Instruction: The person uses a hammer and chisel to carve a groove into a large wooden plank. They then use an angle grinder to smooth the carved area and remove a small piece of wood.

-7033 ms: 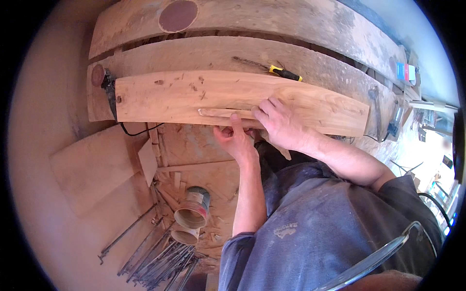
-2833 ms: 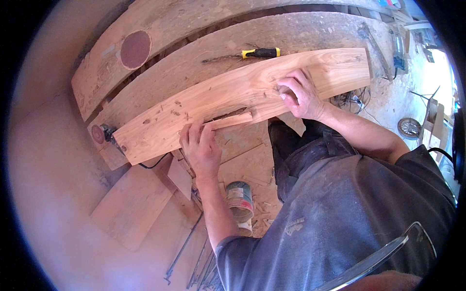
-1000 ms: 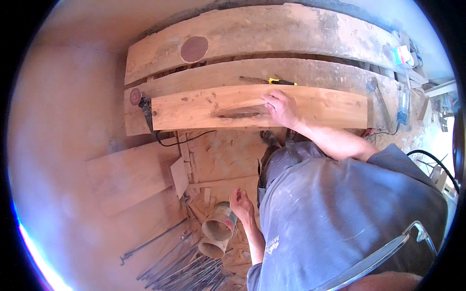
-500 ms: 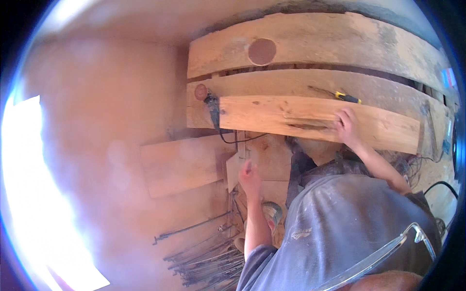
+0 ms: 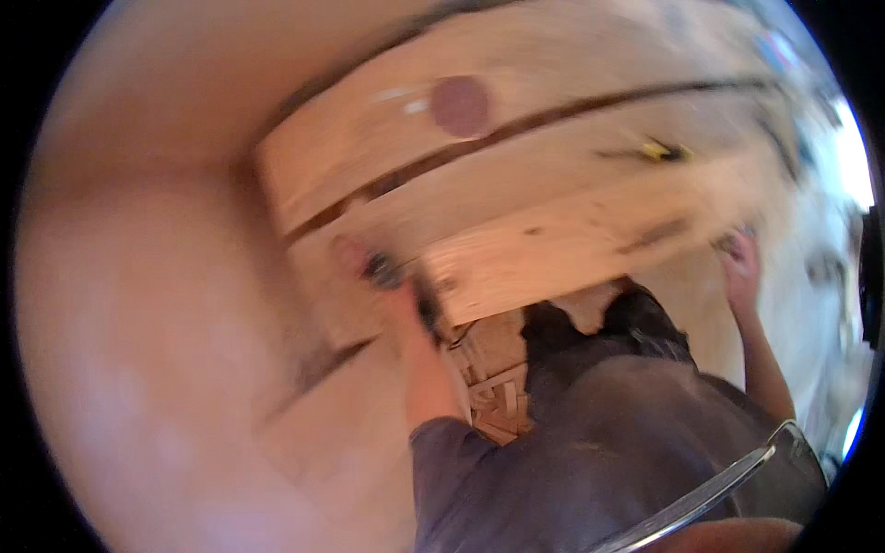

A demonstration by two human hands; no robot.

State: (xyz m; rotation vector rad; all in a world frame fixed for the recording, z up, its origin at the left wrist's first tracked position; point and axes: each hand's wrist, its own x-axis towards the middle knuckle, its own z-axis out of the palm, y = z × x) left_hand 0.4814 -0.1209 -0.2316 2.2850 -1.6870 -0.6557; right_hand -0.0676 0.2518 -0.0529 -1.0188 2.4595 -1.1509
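My left hand (image 5: 402, 297) is at the dark angle grinder (image 5: 426, 302), by the left end of a long wooden board (image 5: 530, 253). Motion smears its fingers, so their grip is unclear. A round reddish disc (image 5: 350, 256) sits on the grinder's head, and its cord trails below. My right hand (image 5: 739, 263) is by the board's near edge toward the right end, with its fingers curled. Something small and greyish shows at the fingertips, too blurred to name. A dark, elongated flaw marks the board's face.
The board lies on a bench of thick planks (image 5: 387, 221) with a dark gap between them. A loose round sanding disc (image 5: 463, 106) lies on the far plank. Beyond the board lies a yellow-and-black-handled tool (image 5: 666, 150). Wood offcuts (image 5: 502, 401) lie below the bench.
My left hand has moved up from below the bench to the grinder. My right hand has left the board's face for its near edge, farther right. The view has tilted and blurred.
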